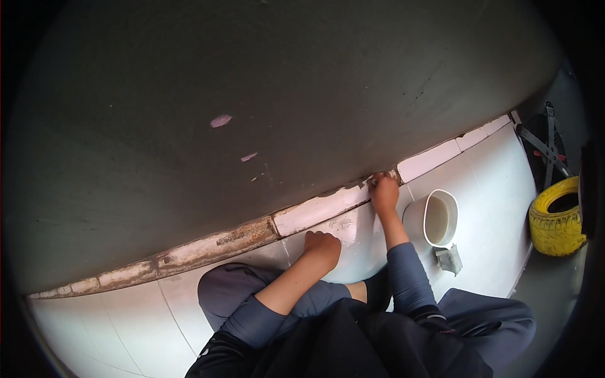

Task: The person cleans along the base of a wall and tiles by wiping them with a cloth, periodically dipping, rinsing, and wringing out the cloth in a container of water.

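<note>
My right hand (pixel 384 191) is at the baseboard strip (pixel 328 206), at the wall's foot near a joint between two tiles. Its fingers are closed together, and whatever they may hold is too small to make out. My left hand (pixel 322 250) is curled into a fist above the white floor tiles, a little short of the strip, with nothing visible in it. To the right of my right forearm stands a white container (pixel 440 218) with cloudy liquid inside. A greyish cloth or scrap (pixel 449 259) lies against its near side.
The dark grey wall (pixel 189 75) fills the upper view, with pinkish patches where its paint is chipped. At the right are a yellow tyre (pixel 558 220) and a metal folding frame (pixel 549 148). My bent legs rest on the floor.
</note>
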A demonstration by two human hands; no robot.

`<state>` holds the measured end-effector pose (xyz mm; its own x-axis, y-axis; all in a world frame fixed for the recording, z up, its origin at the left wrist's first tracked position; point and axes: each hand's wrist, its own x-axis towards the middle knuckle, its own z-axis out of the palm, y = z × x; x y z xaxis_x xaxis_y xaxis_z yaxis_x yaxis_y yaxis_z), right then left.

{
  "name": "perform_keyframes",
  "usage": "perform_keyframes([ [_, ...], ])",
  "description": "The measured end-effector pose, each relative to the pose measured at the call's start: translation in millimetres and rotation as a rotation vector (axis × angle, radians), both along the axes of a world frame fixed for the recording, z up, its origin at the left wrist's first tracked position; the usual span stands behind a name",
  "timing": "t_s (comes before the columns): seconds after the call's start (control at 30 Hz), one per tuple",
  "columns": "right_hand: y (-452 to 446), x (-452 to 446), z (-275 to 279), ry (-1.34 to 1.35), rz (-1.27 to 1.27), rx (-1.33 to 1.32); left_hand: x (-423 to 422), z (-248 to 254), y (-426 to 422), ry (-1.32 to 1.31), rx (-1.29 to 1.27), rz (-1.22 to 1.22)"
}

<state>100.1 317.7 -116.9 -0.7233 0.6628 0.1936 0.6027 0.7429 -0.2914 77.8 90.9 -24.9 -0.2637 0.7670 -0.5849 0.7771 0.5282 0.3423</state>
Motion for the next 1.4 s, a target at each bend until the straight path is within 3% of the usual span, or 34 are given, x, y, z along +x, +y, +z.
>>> perform_keyframes([
  [0.03, -10.5, -1.3, -0.5, -0.002, 0.075, 0.100, 0.5, 0.3, 1.4, -0.007, 0.004, -0.002],
  [0.17, -23.0, 9.6, 9.3, -0.001, 0.312, 0.019, 1.2, -2.1, 1.3, -0.018, -0.008, -0.020],
  [0.37, -15.3, 16.8, 26.1, 0.161, 0.287, -0.146, 1.6, -4.8, 2.1, -0.003, -0.035, -0.021],
  [0.57, -35.1, 29.4, 11.3, 0.026, 0.437, 0.058, 3.8, -11.0, 3.6, 0.007, -0.048, -0.019],
  [0.73, -24.5, 22.3, 18.5, -0.090, 0.530, 0.030, 6.1, -9.7, 1.1, 0.002, -0.044, -0.028],
  [0.87, -21.0, 14.2, 21.1, -0.158, 0.528, 0.004, 5.7, -10.8, 4.0, -0.002, -0.056, -0.034],
  [1.07, -19.7, -0.4, 7.7, 0.042, 0.292, -0.022, 6.4, -14.5, -1.7, 0.015, -0.048, -0.021],
  [1.2, -29.8, 8.6, 15.4, -0.044, 0.455, -0.123, 6.6, -9.3, 0.0, 0.016, -0.072, -0.039],
  [1.33, -28.7, 4.5, 12.0, 0.034, 0.448, -0.132, 5.1, -11.4, 0.9, 0.016, -0.043, -0.038],
  [1.4, -28.5, -2.1, 10.4, 0.114, 0.324, -0.150, 5.9, -14.8, 1.4, 0.020, -0.050, -0.057],
])
